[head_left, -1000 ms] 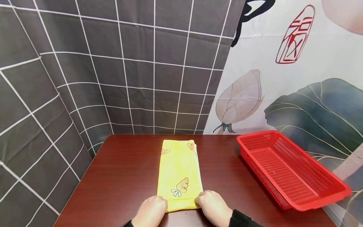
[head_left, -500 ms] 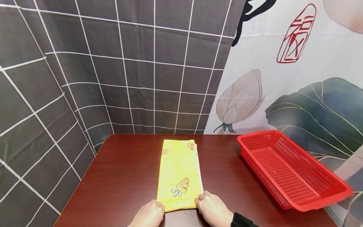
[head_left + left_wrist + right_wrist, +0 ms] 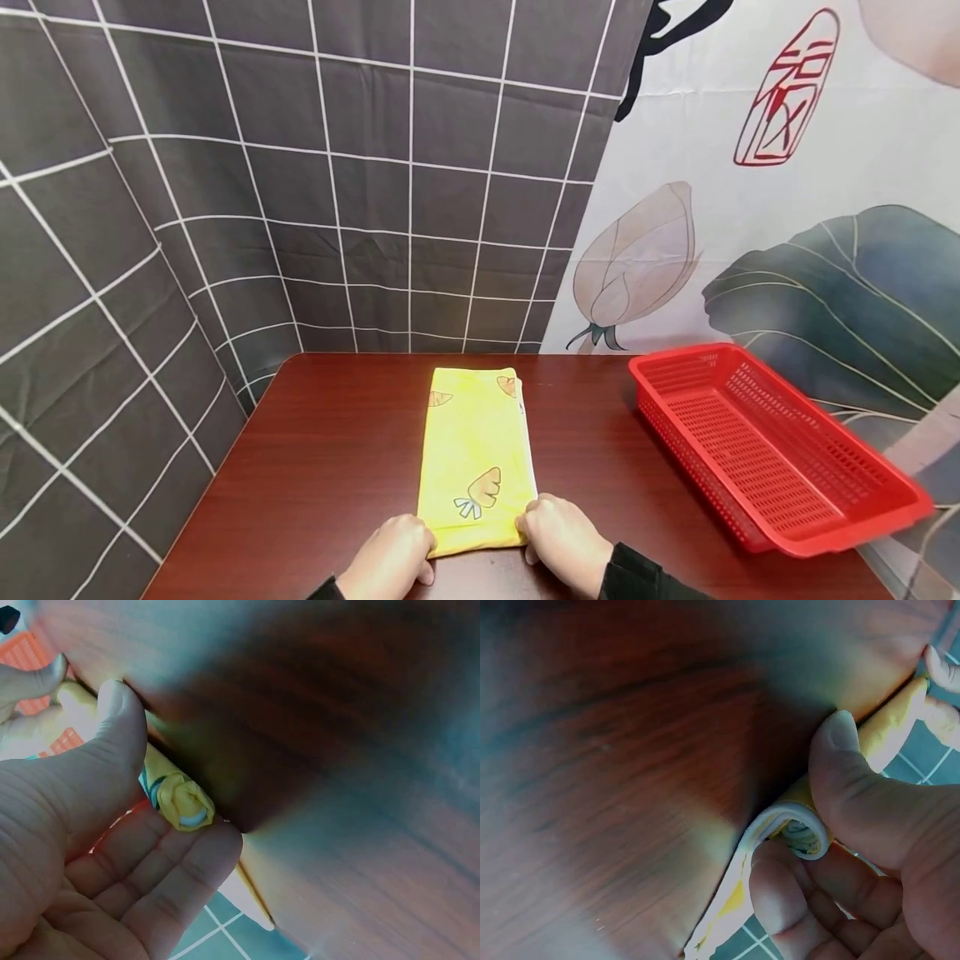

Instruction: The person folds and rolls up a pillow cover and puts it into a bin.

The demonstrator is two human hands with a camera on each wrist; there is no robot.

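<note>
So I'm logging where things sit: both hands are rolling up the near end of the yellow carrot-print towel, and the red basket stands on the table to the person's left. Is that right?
Not quite: the red basket stands to the person's right, as the head view shows. The rest holds: the left hand and right hand grip the rolled near end of the yellow towel on the table.
</note>
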